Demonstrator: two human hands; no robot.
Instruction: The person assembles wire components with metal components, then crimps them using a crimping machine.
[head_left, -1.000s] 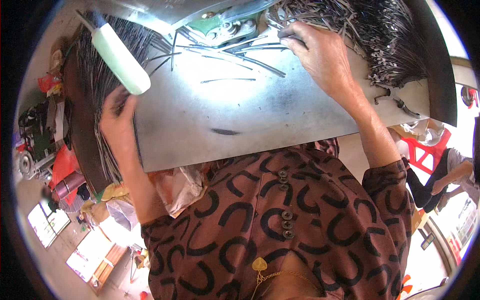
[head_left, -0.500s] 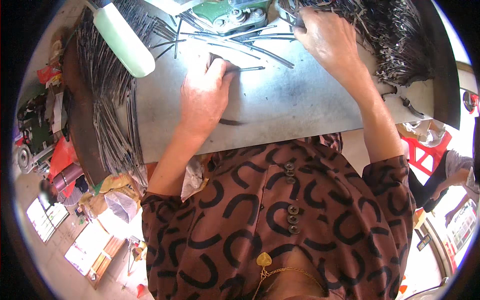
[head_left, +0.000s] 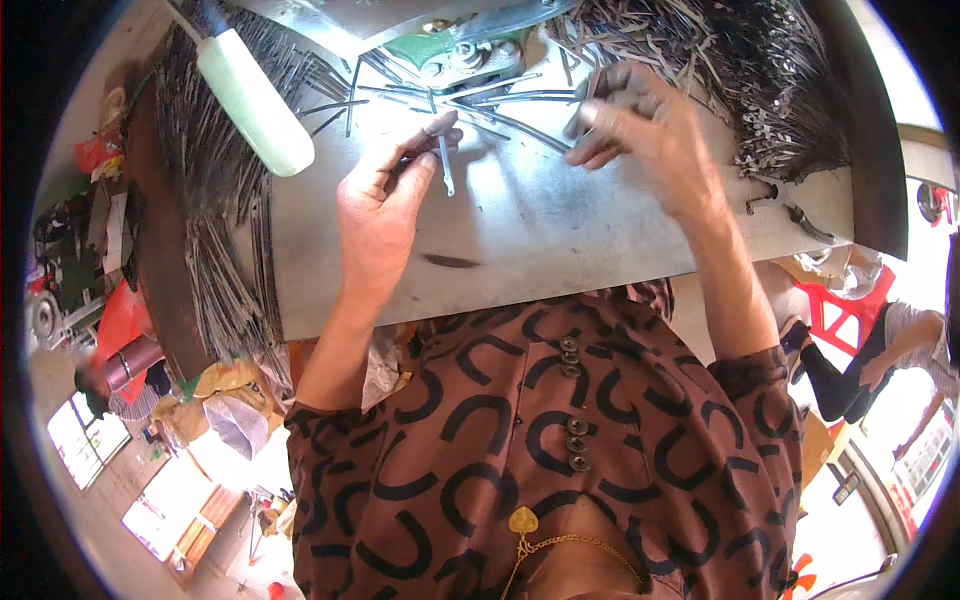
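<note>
My left hand is closed, pinching a thin narrow strip between thumb and fingertips. The strip stands nearly upright in the picture, and its lower end seems to have a small hole. To the right, my right hand hovers over the metal tabletop with its fingers apart and slightly blurred; I see nothing in it. Between the hands and a green machine part with bolts, several loose dark strips lie crisscrossed. A heap of short dark strips is just beyond my right hand.
A long pale green lamp hangs over bundled dark strips on the left. More bundled strips fill the right side by a raised dark edge. A dark-handled tool lies near the right corner. Another person is at far right.
My left hand has turned its strip from sideways to nearly upright. My right hand has drawn back from the heap toward me, and its fingers have spread.
</note>
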